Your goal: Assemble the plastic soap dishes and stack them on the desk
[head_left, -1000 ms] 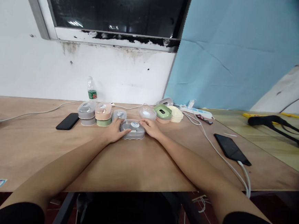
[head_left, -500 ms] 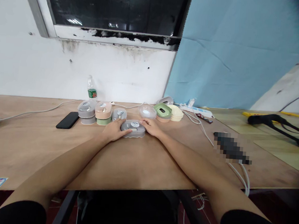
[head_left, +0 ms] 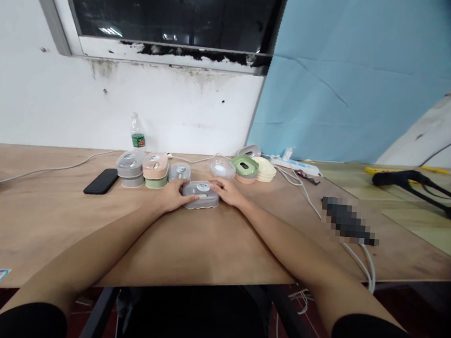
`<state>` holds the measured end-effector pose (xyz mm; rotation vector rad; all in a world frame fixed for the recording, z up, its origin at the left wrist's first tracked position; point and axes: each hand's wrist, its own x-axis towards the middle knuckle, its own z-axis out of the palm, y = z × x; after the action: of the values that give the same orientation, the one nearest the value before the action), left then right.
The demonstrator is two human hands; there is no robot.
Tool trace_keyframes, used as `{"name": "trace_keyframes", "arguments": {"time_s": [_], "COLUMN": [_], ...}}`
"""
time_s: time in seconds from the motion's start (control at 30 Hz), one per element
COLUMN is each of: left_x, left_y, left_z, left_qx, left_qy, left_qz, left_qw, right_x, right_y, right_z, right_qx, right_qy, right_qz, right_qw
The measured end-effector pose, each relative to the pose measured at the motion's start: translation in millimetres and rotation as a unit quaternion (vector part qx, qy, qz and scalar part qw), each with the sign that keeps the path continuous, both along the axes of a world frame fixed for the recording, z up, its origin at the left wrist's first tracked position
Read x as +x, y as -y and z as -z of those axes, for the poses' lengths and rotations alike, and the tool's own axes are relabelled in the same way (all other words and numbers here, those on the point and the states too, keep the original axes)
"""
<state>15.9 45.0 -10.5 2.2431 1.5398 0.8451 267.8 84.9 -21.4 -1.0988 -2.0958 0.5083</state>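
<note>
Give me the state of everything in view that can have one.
Front gray box: clear lid on, held
Left hand: around the box's left end
Right hand: at the box's right end
Bottle: upright
Left phone: flat, screen dark
Pale yellow pieces: stacked
Peach-topped stack: standing
Pixelated dark object: unreadable

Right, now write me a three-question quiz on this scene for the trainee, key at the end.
1. True or false: the left hand and the right hand both touch the front gray box.

2. Multiple choice: what stands upright behind the gray stack of boxes?
A) a mug
B) a bottle
C) a lamp

3. Fill in the blank: the pink-topped stack has a ____ lower part.

Key: 1. True; 2. B; 3. green.
</note>
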Motion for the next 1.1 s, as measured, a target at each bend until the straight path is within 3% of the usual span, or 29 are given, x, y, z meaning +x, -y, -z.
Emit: {"name": "trace_keyframes", "arguments": {"time_s": [0.17, 0.47, 0.67, 0.97, 1.1], "left_x": [-4, -15, -19, -13, -11], "left_y": [-3, -9, -7, -1, 3], "left_z": [0.6, 0.0, -1.1, -0.9, 1.9], "left_qx": [0.033, 0.02, 0.041, 0.04, 0.033], "left_qy": [-0.023, -0.032, -0.126, -0.156, -0.106], "left_qz": [0.047, 0.135, 0.194, 0.18, 0.18], "left_qw": [0.998, 0.99, 0.972, 0.97, 0.977], "right_x": [1, 2, 5, 14, 12], "right_y": [-3, -7, -7, -14, -10], "right_z": [3, 6, 3, 2, -2], "right_qx": [-0.027, -0.032, -0.044, -0.051, -0.046], "right_qy": [-0.014, -0.005, -0.021, -0.005, 0.009], "right_qz": [-0.005, -0.003, -0.008, 0.004, -0.004], "right_qw": [1.0, 0.999, 0.999, 0.999, 0.999]}}
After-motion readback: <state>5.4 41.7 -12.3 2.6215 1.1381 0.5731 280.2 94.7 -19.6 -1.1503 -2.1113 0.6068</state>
